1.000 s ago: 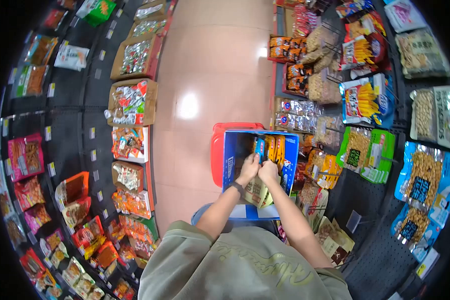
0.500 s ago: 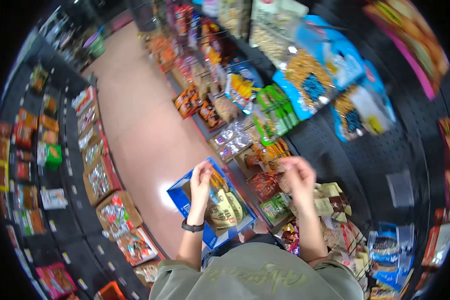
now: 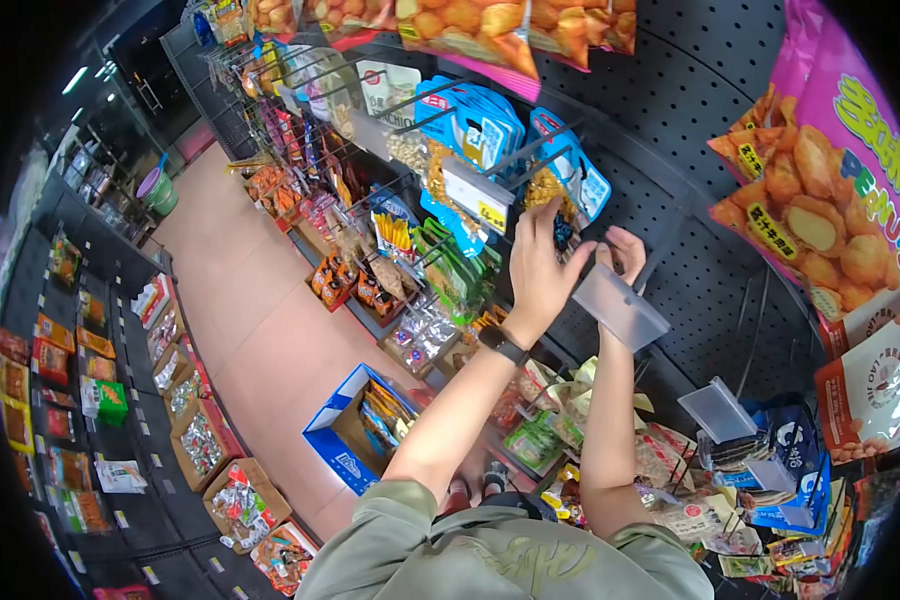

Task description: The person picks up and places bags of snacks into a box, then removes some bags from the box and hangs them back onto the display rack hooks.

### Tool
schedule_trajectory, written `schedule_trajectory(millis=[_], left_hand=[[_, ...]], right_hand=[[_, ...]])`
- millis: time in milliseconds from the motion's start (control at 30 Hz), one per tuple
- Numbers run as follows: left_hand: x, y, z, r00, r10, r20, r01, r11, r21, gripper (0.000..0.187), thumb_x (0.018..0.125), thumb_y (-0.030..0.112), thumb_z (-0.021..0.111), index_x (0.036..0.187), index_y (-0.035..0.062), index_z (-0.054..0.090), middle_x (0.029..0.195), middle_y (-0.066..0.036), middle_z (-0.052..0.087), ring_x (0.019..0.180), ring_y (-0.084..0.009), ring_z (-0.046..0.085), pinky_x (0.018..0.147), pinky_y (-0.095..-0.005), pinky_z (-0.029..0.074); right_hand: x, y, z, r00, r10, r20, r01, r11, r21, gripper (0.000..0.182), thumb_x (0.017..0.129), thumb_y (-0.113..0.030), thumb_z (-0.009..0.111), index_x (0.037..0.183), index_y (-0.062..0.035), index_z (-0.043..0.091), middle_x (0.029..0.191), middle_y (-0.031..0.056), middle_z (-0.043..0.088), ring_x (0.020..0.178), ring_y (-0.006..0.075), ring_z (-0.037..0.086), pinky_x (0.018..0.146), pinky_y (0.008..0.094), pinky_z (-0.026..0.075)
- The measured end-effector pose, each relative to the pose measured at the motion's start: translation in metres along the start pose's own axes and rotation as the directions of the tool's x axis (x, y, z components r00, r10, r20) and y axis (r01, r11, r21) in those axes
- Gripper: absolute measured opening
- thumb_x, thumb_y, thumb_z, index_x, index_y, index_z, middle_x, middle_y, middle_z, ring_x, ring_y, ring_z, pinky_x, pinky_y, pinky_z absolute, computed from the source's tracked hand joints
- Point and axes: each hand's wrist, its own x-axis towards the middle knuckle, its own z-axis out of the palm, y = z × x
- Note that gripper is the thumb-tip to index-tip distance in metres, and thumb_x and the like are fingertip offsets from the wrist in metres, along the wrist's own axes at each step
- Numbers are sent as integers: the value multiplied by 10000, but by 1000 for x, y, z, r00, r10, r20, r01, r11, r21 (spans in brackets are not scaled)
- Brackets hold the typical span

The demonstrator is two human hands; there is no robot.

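Note:
My left hand (image 3: 538, 272), with a dark watch (image 3: 503, 345) on its wrist, is raised at the display rack. Its fingers point up at a blue-edged bag of golden snacks (image 3: 550, 188) on a hook, and its thumb stands apart. Close on its right is my right hand (image 3: 625, 255), fingers curled in behind a clear plastic tag holder (image 3: 620, 308). The holder covers part of the palm, and I cannot tell what those fingers grip. Just left of my left hand, a tag holder with a yellow price label (image 3: 478, 198) fronts more blue bags (image 3: 470, 125).
A blue cardboard box (image 3: 320, 440) with several narrow snack packs stands on the floor at lower left. Large peanut bags (image 3: 830, 215) hang at the right. Boxes of packets (image 3: 200, 440) line the aisle's far side. Metal hooks (image 3: 750, 320) and another clear holder (image 3: 718, 410) stick out at right.
Both hands have risen from around the blue box to the hanging bags and come closer together. The view has shifted toward the rack. The cream bag no longer shows over the box.

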Motion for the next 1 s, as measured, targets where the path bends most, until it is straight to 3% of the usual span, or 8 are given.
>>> schedule_trajectory(millis=[167,433,500,567,600,767,800,1000], left_hand=[[-1,-4,-1,996,-60,59,61,998,-1,499,743,136,627,1191,23,437,1053,-186,482,949,-375,516,751,-412,448],[7,-11,-3,998,-55,1,54,980,191,555,694,62,600,1216,38,414,1054,-168,462,931,-360,517,733,-427,461],[10,-17,-3,998,-61,29,49,945,323,534,717,79,577,1227,50,424,1012,-158,480,815,-340,559,634,-410,481],[12,-21,-6,982,-161,97,112,917,384,519,733,96,561,1232,56,429,992,-155,492,734,-331,580,570,-396,486],[14,-22,-10,998,-52,42,28,900,435,493,746,120,546,1226,66,450,932,-135,532,593,-304,585,487,-381,476],[8,-16,-29,997,24,74,-59,857,512,415,757,128,538,1167,70,517,791,-81,516,536,-268,559,475,-356,464],[6,-12,-34,996,44,74,-76,858,508,418,755,125,537,1167,60,513,788,-82,516,530,-267,557,471,-351,463],[-16,19,-65,999,-11,52,-17,859,512,472,725,59,536,1193,27,486,783,-111,518,499,-278,543,452,-356,456]], right_hand=[[6,-13,-4,964,153,216,-164,986,32,339,762,-91,654,1065,16,546,1014,137,598,886,193,576,778,307,465],[13,-23,18,935,57,349,-43,998,-49,445,755,-173,652,1143,-13,504,1013,160,598,935,262,578,788,365,460],[15,-20,24,931,58,359,-39,997,-62,460,754,-181,651,1150,-8,495,1009,167,597,931,267,579,791,370,459],[16,-22,27,951,18,309,37,985,-171,439,763,-213,632,1129,-9,501,966,196,601,865,301,601,765,375,469],[17,-22,29,957,17,290,53,971,-233,429,766,-223,627,1120,-11,506,958,205,601,853,317,602,758,378,470],[19,-22,36,968,-84,237,185,876,-445,291,842,-262,539,1009,-25,559,805,213,615,726,391,599,619,427,479],[19,-23,37,964,-167,205,245,860,-448,248,866,-255,508,928,-24,574,735,197,612,675,382,602,576,433,475],[1,-48,38,977,-147,154,201,876,-439,258,902,-259,459,882,-27,571,761,187,610,691,379,585,596,440,443]])
